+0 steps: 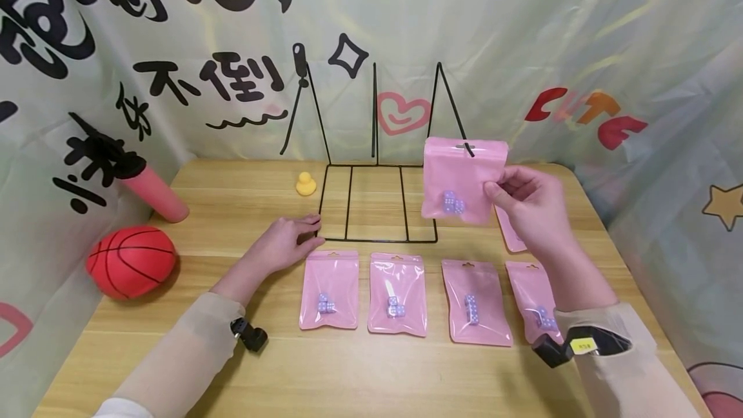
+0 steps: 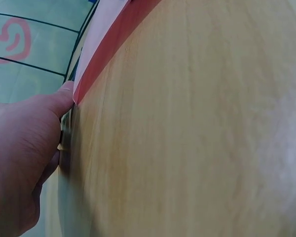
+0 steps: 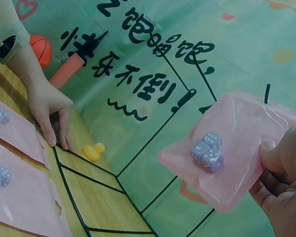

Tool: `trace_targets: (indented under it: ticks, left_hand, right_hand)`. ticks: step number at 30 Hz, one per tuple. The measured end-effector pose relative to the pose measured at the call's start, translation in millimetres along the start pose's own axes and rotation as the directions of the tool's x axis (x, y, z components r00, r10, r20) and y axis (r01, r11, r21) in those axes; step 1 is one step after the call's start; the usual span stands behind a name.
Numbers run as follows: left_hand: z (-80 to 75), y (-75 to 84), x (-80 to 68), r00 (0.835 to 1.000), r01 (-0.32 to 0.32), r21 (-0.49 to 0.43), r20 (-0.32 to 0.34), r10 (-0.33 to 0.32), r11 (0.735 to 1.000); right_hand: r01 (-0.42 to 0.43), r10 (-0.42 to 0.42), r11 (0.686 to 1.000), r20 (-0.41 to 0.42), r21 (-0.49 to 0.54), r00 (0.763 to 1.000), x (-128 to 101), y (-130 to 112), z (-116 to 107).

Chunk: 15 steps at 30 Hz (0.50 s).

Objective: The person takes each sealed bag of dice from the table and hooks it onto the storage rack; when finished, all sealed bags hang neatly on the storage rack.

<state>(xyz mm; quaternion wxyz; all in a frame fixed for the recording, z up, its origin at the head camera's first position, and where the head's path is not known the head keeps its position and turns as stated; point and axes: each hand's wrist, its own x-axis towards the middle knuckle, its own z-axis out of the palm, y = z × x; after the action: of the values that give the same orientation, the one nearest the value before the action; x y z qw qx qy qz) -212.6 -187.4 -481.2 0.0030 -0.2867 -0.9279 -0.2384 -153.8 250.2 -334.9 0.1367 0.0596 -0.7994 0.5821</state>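
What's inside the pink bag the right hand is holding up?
The pink bag pinched by the right hand holds a small cluster of purple dice with white pips, settled at its bottom. Three show; any more behind them would be hidden.

Pink pouch point(image 1: 463, 176), seemingly lilac dice point(image 1: 453, 204)

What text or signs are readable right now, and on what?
"不倒" in black brush characters on the backdrop cloth; the other black characters there are cut off or partly hidden, so I won't quote them.
Red and orange letters at the backdrop's right: distorted by folds, unreadable.
Yellow tag on the right wrist strap: too small to read.
Pink bags, dice: no lettering, only pips.
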Motion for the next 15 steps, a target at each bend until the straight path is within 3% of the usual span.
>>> trace_targets:
  ticks: [15]
  left_hand:
    - [0.9, 0.6, -0.3, 1.0, 0.019, -0.016, 0.0, -0.019, 1.0]
  right_hand:
    - [-0.053, 0.053, 0.999, -0.012, -0.008, 0.999, 31, 6, 6]
